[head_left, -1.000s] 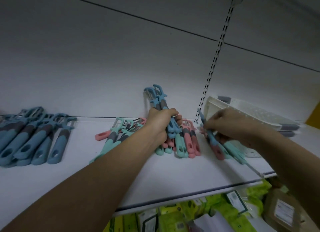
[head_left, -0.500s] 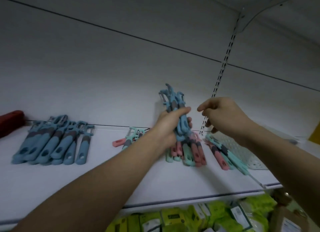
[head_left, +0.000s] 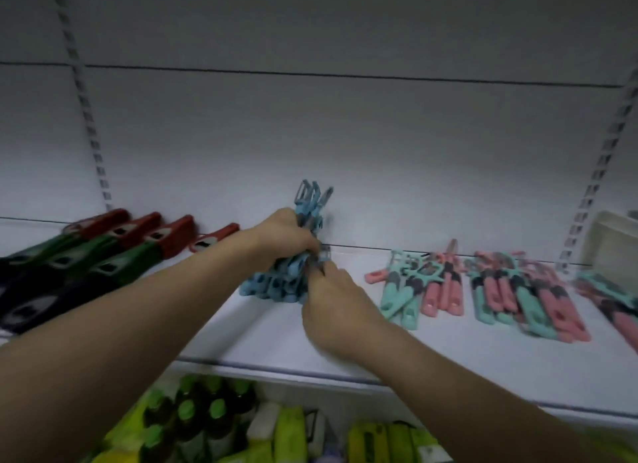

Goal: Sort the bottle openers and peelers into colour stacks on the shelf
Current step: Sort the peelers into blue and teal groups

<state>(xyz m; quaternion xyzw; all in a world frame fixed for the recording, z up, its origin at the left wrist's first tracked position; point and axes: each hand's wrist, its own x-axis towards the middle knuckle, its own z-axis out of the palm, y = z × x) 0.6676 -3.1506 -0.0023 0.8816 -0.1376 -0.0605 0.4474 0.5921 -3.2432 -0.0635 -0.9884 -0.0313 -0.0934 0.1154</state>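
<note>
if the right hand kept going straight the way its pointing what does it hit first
Almost at once, the bunch of blue peelers that the left hand grips: the right hand points up-left, fingertips already at it. Depth is blurred, so contact is unclear.

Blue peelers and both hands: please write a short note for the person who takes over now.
Left hand: grips a bundle of blue peelers, heads up, over the blue pile on the shelf.
Right hand: at the bundle's lower end; its grip is too blurred to tell.
Done: blue mostly gathered in one spot.
Left: the mint and pink group, the larger mixed pile and a few pieces at the far right are unsorted.
Red and green tools lie at the left.
</note>
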